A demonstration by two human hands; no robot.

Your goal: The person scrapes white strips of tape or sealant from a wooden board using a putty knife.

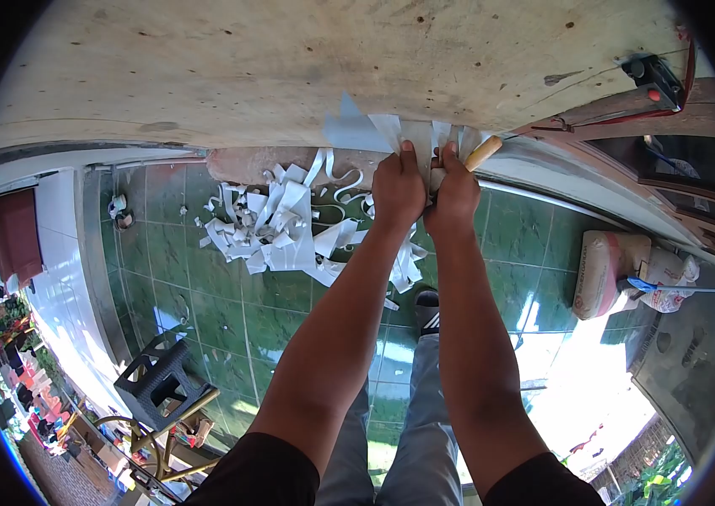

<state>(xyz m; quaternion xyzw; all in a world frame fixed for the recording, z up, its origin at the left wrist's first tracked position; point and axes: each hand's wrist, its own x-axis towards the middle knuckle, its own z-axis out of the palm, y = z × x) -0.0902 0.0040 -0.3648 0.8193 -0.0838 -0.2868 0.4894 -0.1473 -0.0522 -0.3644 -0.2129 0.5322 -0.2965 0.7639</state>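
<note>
My left hand (398,190) is closed with its thumb up, gripping a white sheet piece (415,139) at the near edge of the wooden board (281,76). Right beside it, my right hand (456,192) is closed too, around a tool whose pale wooden handle (485,153) sticks out to the upper right. Its working end is hidden by my fingers. Further white strips (386,131) fan out from between both hands onto the board, and a pale blue-grey piece (356,128) lies just left of them.
A heap of white offcuts (277,219) lies on the green tiled floor (214,304) below the board. A dark plastic stool (163,384) stands lower left. Sacks (610,274) rest at the right wall. A black device with a red button (654,83) sits on the board's right.
</note>
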